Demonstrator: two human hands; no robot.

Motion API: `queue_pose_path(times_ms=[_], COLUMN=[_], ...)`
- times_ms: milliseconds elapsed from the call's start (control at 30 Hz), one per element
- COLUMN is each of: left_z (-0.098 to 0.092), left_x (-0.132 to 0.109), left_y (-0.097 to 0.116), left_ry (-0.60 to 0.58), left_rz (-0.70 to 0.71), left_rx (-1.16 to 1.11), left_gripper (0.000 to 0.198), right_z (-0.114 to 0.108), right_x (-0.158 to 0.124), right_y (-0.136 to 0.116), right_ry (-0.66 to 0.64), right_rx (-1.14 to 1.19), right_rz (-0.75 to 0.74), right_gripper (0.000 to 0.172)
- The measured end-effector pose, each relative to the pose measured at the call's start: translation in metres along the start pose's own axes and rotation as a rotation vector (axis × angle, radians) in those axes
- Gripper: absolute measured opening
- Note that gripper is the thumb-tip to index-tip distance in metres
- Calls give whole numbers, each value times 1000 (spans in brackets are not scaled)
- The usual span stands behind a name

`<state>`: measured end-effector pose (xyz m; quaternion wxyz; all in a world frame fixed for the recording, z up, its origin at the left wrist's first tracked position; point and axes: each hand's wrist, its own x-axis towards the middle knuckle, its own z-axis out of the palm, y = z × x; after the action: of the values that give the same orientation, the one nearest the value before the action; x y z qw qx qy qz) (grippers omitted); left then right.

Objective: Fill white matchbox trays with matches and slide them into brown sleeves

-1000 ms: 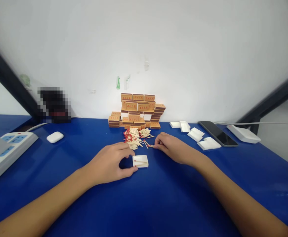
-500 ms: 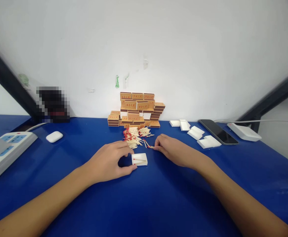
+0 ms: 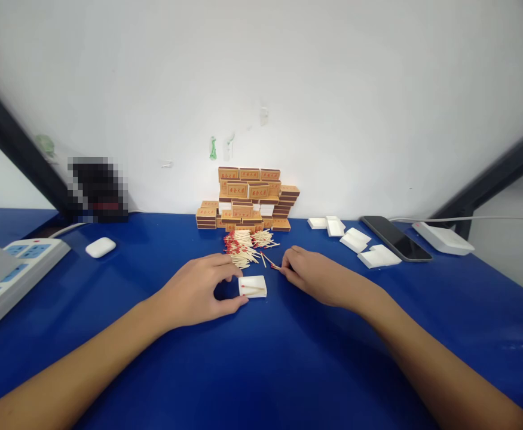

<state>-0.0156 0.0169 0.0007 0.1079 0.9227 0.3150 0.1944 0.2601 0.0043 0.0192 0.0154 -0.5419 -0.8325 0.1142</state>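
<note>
Between the thumb and fingers of my left hand point(image 3: 207, 291) is a small white matchbox tray point(image 3: 258, 281), gripped at its left end. Inside the tray lies a red-tipped match point(image 3: 253, 289). To the right, my right hand point(image 3: 308, 269) pinches thin matches point(image 3: 277, 268) by one end, their red heads pointing left; how many cannot be made out. A loose pile of red-headed matches point(image 3: 242, 245) lies just beyond both hands, with a smaller bunch point(image 3: 263, 239) on its right.
Orange matchboxes point(image 3: 242, 212) are stacked against the wall behind the pile. Several white trays point(image 3: 354, 240), a phone point(image 3: 395, 239) and a white device point(image 3: 443, 237) lie at the right. A white earbud case point(image 3: 100, 247) and a power strip point(image 3: 23, 269) sit on the left of the blue table point(image 3: 261, 370).
My right hand has shifted very slightly and the matches at its fingertips have changed angle. My left hand keeps hold of the tray almost in place.
</note>
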Motion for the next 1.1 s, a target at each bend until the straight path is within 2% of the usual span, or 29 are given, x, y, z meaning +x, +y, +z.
queue_pose_path(times_ms=[233, 367, 500, 600, 700, 800, 967, 1100], left_z=[1, 1, 1, 0, 0, 1, 2, 3], left_x=[0, 1, 2, 2, 2, 2, 3, 3], left_y=[-1, -1, 0, 1, 2, 4, 6, 6], left_ry=[16, 17, 3, 2, 11, 19, 14, 17], left_rz=[10, 4, 21, 32, 37, 48, 51, 45], left_rx=[-2, 1, -7, -6, -16, -40, -62, -60], left_gripper=[25, 26, 23, 21, 20, 18, 15, 15], right_z=[0, -5, -5, -1, 2, 2, -1, -1], right_x=[4, -1, -6, -6, -4, -4, -7, -5], right_y=[-3, -6, -22, -37, -47, -49, -49, -49], right_ry=[18, 62, 90, 72, 73, 62, 24, 10], right_rx=[-34, 109, 230, 176, 56, -11, 13, 9], right_rz=[40, -14, -139, -216, -233, -234, -242, -256], right_gripper=[12, 15, 12, 8, 9, 10, 4, 8])
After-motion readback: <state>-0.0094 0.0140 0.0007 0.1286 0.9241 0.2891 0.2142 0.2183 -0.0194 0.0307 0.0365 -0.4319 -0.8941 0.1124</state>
